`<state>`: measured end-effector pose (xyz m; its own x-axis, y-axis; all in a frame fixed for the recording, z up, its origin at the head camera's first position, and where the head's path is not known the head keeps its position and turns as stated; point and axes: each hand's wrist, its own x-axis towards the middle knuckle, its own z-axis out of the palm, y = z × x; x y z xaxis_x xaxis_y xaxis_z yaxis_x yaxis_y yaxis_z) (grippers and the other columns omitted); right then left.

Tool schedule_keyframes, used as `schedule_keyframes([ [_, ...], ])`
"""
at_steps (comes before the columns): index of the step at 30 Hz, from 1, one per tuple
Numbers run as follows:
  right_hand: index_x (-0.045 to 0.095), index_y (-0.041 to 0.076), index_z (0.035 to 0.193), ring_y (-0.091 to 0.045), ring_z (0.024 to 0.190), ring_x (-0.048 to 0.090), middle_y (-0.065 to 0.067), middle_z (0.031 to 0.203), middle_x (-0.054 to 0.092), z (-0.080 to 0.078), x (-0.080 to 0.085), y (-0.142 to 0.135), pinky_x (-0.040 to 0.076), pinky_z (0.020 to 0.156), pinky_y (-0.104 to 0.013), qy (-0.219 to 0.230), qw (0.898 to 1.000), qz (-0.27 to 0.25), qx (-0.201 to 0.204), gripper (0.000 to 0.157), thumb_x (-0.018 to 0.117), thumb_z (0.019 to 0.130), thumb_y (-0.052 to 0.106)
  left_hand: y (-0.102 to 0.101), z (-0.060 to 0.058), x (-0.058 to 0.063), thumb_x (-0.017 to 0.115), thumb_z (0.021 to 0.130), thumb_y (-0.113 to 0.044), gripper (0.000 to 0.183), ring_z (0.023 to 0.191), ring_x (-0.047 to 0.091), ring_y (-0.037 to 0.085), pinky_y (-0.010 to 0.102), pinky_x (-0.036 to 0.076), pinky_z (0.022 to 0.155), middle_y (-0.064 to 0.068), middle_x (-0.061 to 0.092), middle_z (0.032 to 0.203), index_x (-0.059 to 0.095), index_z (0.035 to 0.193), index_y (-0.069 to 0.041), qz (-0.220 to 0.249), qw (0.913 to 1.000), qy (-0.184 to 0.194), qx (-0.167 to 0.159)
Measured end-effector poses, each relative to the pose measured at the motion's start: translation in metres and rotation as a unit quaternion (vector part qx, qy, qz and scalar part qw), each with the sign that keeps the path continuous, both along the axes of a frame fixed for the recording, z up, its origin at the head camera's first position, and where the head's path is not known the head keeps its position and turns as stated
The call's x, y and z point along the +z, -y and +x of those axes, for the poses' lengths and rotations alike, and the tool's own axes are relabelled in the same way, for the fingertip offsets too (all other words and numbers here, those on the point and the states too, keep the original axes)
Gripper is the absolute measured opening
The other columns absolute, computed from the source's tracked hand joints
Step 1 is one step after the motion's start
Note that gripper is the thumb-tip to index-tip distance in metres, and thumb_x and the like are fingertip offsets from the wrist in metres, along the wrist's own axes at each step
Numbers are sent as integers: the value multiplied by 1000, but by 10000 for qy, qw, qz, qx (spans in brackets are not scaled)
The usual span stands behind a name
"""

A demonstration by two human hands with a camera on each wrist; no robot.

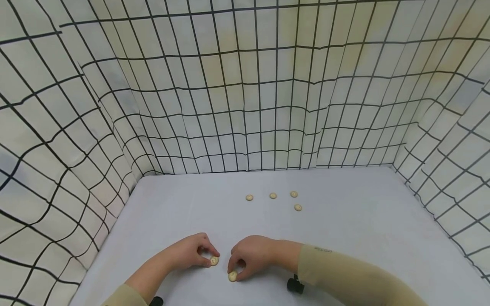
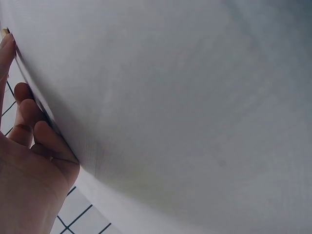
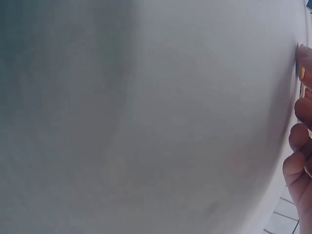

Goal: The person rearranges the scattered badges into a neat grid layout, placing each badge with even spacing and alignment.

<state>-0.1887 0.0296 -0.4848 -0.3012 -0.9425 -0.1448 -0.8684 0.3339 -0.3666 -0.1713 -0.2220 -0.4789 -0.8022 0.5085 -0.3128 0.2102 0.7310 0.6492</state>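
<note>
My left hand (image 1: 190, 251) pinches a small round beige disc (image 1: 214, 260) between thumb and fingertips, low over the white table. Just to its right, my right hand (image 1: 254, 256) holds a similar disc (image 1: 232, 276) by its edge, a little nearer to me. Both discs look like buttons with faint marks on their faces, too small to make out. In the left wrist view, the left hand (image 2: 29, 170) lies at the left edge, with a bit of disc (image 2: 5, 32) at the fingertips. The right wrist view catches the right hand's curled fingers (image 3: 300, 139) and a sliver of disc (image 3: 302, 73).
Farther back on the white table (image 1: 183, 204) lie several more beige discs: one to the left (image 1: 249, 197), another beside it (image 1: 273, 195), and others to the right (image 1: 294, 194). White walls with a black grid (image 1: 229, 85) enclose the back and sides.
</note>
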Motion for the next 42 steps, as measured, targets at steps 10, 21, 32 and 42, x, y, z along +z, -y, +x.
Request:
schedule_keyframes([
  [10, 76, 30, 105, 3, 67, 45, 17, 74, 53, -10, 7, -15, 37, 63, -15, 105, 9984, -37, -556, 17, 73, 90, 36, 1, 1, 0, 83, 80, -22, 24, 85, 48, 14, 30, 39, 73, -9, 56, 93, 77, 97, -37, -37, 10000, 11, 1],
  [21, 76, 29, 103, -2, 73, 50, 16, 76, 56, -41, 6, -63, 42, 71, -22, 302, 9846, -278, -1699, 18, 75, 86, 29, -1, 2, 4, 82, 80, -20, 23, 85, 47, 16, 30, 38, 72, -7, 55, 93, 77, 97, -35, -59, 10000, 40, 32],
  [32, 76, 29, 104, -9, 73, 53, 10, 75, 59, -87, 4, -105, 45, 70, -31, 486, 9450, -436, -3206, 17, 75, 87, 31, 1, 2, 4, 83, 80, -20, 24, 85, 47, 17, 30, 38, 72, -7, 55, 93, 77, 96, -36, -92, 9999, 30, 67],
  [42, 75, 30, 101, -14, 78, 53, 6, 78, 59, -105, 0, -114, 42, 72, -34, 363, 9307, -105, -3638, 14, 74, 87, 34, 0, 2, 3, 82, 80, -21, 24, 86, 48, 16, 29, 39, 73, -7, 55, 94, 77, 97, -36, -48, 10000, 10, 11],
])
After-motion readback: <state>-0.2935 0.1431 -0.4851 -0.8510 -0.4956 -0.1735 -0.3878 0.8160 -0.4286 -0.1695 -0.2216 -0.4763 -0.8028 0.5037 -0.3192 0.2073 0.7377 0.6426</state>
